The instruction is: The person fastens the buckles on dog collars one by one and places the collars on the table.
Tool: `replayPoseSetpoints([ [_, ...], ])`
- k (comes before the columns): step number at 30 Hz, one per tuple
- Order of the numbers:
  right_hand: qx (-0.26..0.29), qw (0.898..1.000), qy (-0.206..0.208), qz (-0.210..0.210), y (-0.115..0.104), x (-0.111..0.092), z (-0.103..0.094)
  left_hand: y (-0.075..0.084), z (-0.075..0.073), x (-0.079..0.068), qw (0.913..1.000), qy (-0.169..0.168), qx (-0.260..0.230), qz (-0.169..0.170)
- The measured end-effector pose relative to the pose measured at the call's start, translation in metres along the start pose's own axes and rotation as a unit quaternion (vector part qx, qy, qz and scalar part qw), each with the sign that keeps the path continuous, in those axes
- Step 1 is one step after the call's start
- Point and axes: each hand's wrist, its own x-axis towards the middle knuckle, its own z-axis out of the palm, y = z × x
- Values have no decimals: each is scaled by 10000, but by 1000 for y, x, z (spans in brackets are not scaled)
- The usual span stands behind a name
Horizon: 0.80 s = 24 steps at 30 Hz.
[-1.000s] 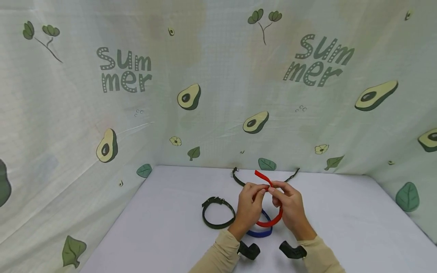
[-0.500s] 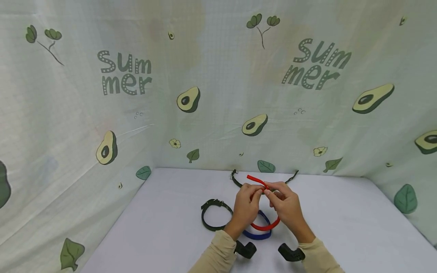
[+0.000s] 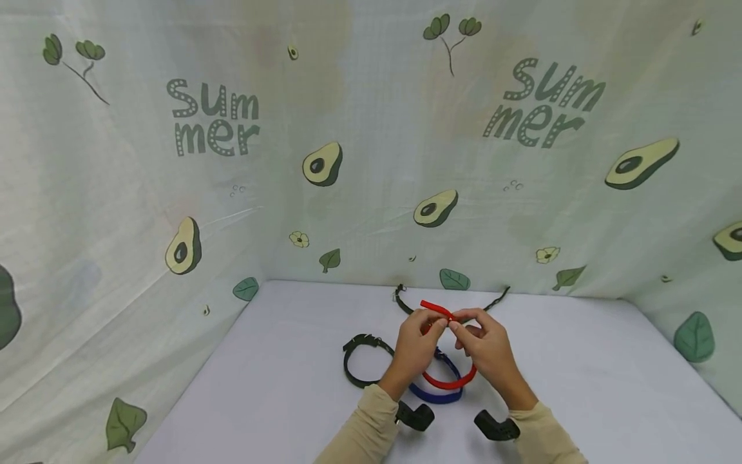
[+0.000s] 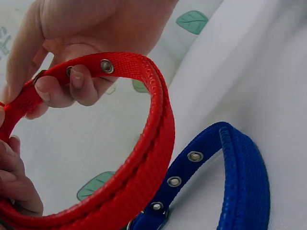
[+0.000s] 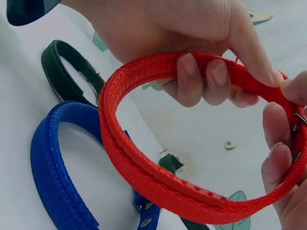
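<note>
A red collar point(image 3: 458, 385) is held up over the table between both hands, its loose end pointing up and left. My left hand point(image 3: 413, 348) pinches it near the metal buckle fitting. My right hand point(image 3: 491, 351) pinches the strap close beside the left fingertips. In the left wrist view the red collar point(image 4: 160, 134) forms a loop with metal eyelets along its strap. The right wrist view shows the fingers of both hands meeting on the red collar point(image 5: 158, 189). Just beneath lies a blue collar point(image 3: 438, 398) with eyelets. The fingertips partly hide the buckle.
A dark green collar point(image 3: 351, 369), buckled into a loop, lies left of the blue one. Another dark collar point(image 3: 497, 300) lies opened out at the table's back, partly behind the hands. A printed avocado curtain point(image 3: 371, 129) stands behind the white table point(image 3: 278, 386).
The red collar's loose end has tipped down and leftward. Both hands have shifted slightly left, still pinching the collar. The collars on the table stay put.
</note>
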Motion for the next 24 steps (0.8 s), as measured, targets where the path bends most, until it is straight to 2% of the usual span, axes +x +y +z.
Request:
replayPoseSetpoints([
  [4, 241, 9997, 29, 46, 0, -1, 1, 1, -3, 0, 9997, -103, -217, -101],
  [14, 643, 9972, 373, 61, 8, -1, 1, -3, -10, 1, 9981, -387, -396, -276],
  [18, 760, 9962, 405, 122, 7, -1, 2, -3, -13, 1, 9966, -487, -460, -470],
  [24, 853, 9936, 693, 251, 3, -1, 1, -4, -14, 2, 9891, -683, -946, -895],
])
